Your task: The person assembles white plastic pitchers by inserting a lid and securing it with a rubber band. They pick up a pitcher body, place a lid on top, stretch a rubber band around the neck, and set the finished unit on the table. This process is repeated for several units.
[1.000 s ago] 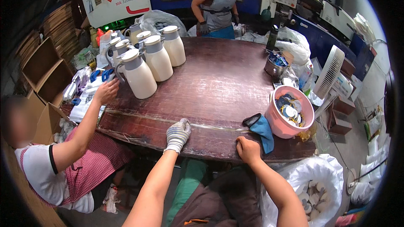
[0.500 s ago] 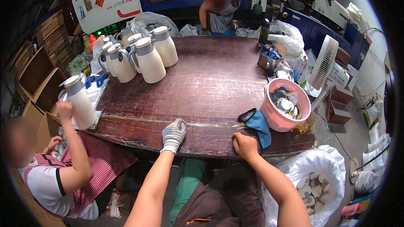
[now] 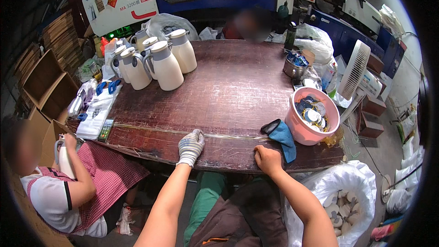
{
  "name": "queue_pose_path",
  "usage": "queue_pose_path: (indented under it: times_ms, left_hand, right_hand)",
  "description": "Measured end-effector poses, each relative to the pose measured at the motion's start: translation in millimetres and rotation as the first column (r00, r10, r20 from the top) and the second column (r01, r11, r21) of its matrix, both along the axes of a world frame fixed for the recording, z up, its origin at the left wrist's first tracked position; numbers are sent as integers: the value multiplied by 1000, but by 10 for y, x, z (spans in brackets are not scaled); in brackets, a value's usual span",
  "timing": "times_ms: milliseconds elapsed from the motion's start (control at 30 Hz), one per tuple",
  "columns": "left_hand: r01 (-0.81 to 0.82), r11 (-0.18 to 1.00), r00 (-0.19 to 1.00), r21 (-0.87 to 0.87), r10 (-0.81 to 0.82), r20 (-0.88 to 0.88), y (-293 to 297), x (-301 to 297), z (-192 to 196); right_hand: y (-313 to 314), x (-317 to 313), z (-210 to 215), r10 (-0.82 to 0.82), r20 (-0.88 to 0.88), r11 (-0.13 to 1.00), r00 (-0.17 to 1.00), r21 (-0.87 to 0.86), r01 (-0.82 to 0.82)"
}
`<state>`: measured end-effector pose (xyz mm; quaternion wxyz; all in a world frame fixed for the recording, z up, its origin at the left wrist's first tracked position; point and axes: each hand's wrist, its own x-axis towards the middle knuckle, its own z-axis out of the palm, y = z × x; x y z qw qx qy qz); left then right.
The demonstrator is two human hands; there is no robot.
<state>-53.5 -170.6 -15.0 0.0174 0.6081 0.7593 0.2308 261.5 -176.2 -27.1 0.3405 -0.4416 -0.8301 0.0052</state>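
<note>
Worn dark wooden table; glossy plastic jugs; blue cloth.

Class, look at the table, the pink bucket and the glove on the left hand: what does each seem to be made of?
Table: probably dark wood or coated plywood, with a fine grid texture and worn front edge.
Pink bucket: likely plastic, smooth, evenly coloured, slightly glossy.
Glove on the left hand: knitted fabric, pale with speckled weave and ribbed cuff.

Far person blurred, mostly behind table.
</note>
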Motion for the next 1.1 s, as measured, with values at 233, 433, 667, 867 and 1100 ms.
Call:
queue_pose_path:
  times_ms: [233,433,667,867,1100]
  left_hand:
    - [-9,1000,1000,-10,9,-9,15,-1,-8]
    - [-6,1000,1000,14,6,8,-38,18,42]
    - [-14,1000,999,-5,14,32,-11,9,27]
    - [-17,1000,999,-24,18,35,-5,11,22]
    - [-7,1000,1000,-29,8,28,-1,9,23]
  right_hand:
    - [8,-3,19,9,-1,1000,1000,12,-9]
    - [-23,-7,2,-32,26,999,999,-37,33]
    - [-6,10,0,-35,37,999,999,-21,36]
    - [28,-9,-72,-44,41,999,998,-8,44]
    - [7,-5,-50,-19,18,1000,1000,-2,19]
